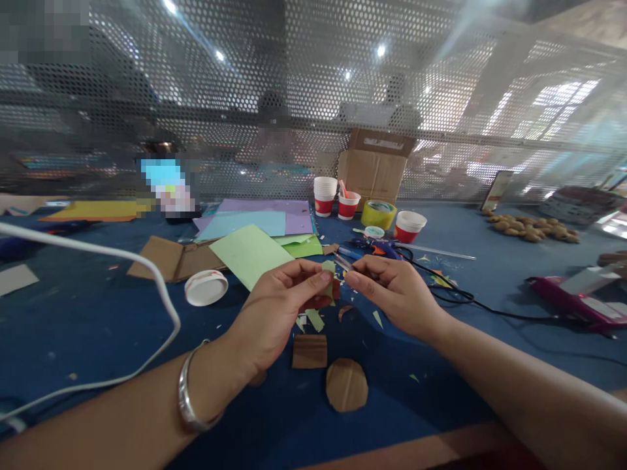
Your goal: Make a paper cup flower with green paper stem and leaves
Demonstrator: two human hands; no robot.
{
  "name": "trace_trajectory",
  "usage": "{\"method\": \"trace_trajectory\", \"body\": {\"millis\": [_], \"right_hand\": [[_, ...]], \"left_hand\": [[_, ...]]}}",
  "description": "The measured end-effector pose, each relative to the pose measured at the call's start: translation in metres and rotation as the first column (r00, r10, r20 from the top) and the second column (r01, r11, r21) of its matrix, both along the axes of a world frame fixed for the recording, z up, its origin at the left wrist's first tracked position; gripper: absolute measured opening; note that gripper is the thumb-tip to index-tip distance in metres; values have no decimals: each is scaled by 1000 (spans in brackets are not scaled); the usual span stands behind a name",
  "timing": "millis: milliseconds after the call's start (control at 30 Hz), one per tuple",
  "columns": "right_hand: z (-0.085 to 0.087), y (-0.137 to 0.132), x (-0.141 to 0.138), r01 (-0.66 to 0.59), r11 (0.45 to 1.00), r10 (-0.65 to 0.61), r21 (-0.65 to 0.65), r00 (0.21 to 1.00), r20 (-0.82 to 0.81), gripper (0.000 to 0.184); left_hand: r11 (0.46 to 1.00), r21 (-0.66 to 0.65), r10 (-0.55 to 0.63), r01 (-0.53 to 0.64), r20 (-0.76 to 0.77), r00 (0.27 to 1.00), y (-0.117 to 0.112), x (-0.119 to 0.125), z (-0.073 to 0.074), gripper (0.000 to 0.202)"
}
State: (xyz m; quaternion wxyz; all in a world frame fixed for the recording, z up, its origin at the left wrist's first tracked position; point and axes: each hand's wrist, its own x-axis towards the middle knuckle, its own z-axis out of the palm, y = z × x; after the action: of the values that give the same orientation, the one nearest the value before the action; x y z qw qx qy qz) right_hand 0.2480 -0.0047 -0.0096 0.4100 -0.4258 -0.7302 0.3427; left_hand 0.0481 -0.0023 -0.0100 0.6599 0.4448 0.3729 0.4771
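Note:
My left hand (pixel 279 307) is closed in a pinch on a small piece of light green paper with a dark red bit (pixel 329 282), held above the blue table (pixel 98 326). My right hand (pixel 392 290) is closed too, its fingertips pinched right beside that piece; what it holds is too small to name. Below the hands lie a square cardboard piece (pixel 309 351) and a rounded cardboard piece (pixel 346 385), with small green paper scraps (pixel 313 320) around them.
A light green sheet (pixel 249 254), coloured paper sheets (pixel 264 219) and flat cardboard (pixel 171 258) lie behind. A white lid (pixel 206 288), paper cups (pixel 337 199), a yellow tape roll (pixel 379 213), a pink tool with a black cord (pixel 573 303) and a white cable (pixel 98 254) are nearby.

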Motion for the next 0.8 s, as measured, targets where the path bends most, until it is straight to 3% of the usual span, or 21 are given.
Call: {"method": "trace_trajectory", "body": {"millis": [300,800], "right_hand": [[2,-3,0,-43,999,43,-5,999,3,36],[3,-4,-1,-58,998,59,14,998,-37,33]], "left_hand": [[994,107,2,4,-60,998,-2,0,2,15],[994,103,-21,29,-77,997,-1,0,-3,22]]}}
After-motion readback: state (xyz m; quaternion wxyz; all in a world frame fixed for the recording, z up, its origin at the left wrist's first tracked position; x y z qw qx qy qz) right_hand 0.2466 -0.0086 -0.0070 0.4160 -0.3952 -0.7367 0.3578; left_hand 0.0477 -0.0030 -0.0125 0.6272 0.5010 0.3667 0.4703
